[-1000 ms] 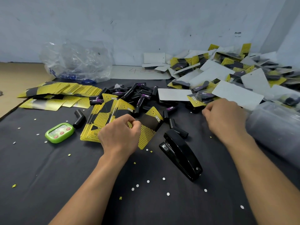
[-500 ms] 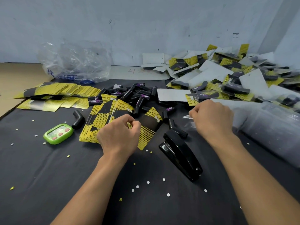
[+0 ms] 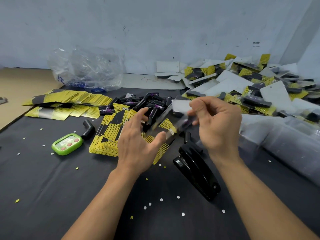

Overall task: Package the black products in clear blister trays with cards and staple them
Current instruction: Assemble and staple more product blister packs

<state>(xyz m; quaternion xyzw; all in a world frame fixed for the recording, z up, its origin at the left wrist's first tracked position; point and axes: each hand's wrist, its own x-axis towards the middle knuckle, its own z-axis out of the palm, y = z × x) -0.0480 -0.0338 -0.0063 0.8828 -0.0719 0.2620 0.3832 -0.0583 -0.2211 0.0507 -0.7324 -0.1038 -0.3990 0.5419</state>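
The right hand [image 3: 220, 129] pinches one clear plastic blister tray [image 3: 174, 115] at center frame, the left hand [image 3: 138, 149] spread open above yellow dotted cards [image 3: 107, 134], one glossy black stapler [image 3: 195, 172] beside them.

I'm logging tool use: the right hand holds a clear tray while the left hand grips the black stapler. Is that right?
Not quite. The head view shows the right hand pinching the clear tray, but the left hand is open beside the tray, and the black stapler lies untouched on the dark cloth.
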